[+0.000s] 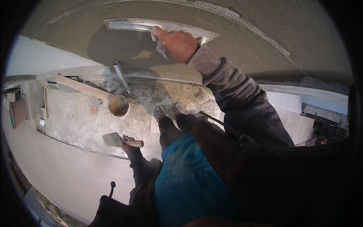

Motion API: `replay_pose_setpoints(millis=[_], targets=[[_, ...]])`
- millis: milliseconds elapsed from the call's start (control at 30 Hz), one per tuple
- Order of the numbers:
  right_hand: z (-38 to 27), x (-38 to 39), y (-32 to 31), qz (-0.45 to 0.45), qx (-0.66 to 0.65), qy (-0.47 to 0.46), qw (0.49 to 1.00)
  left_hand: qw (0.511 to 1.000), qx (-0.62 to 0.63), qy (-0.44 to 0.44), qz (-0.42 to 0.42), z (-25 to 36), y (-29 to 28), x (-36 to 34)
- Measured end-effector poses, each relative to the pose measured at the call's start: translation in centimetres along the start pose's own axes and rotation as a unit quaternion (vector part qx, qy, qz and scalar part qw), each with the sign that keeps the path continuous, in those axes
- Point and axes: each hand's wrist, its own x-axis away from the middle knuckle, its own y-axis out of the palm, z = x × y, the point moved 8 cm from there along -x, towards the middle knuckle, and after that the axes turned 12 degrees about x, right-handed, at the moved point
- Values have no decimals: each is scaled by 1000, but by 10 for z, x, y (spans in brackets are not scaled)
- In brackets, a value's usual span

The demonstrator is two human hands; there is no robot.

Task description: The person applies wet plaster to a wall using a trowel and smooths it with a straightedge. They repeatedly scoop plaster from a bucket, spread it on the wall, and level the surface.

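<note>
My right hand (176,44) is raised high and grips a long metal float (151,27), pressed flat against a wet grey plastered wall (242,41). My left hand (127,143) hangs low at my side and holds a small trowel (113,139) by its wooden handle, blade pointing left. Both sleeves are dark and dusty. My feet (168,110) stand on a mortar-stained floor far below.
A round bucket (118,105) with mortar sits on the floor (83,121) to the left of my feet. A metal straightedge (121,76) leans beside it, and a wooden plank (81,87) lies to its left. Smooth pale wall surface (75,178) runs lower left.
</note>
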Motion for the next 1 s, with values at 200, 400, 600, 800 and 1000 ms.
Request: replay_pose_setpoints(millis=[200, 400, 600, 800, 1000], targets=[[56, 81, -87, -32, 2, 72, 997, 999, 1, 25, -24, 3, -20, -1], [33, 49, -75, 2, 25, 18, 1000, 999, -7, 29, 34, -8, 8, 20], [74, 101, -121, -27, 33, 63, 997, 998, -13, 61, 11, -9, -1, 37], [25, 31, -47, -19, -6, 24, 1000, 998, -45, 36, -40, -21, 35, 29], [114, 172, -80, -48, 39, 116, 991, 997, -65, 36, -19, -14, 32, 48]])
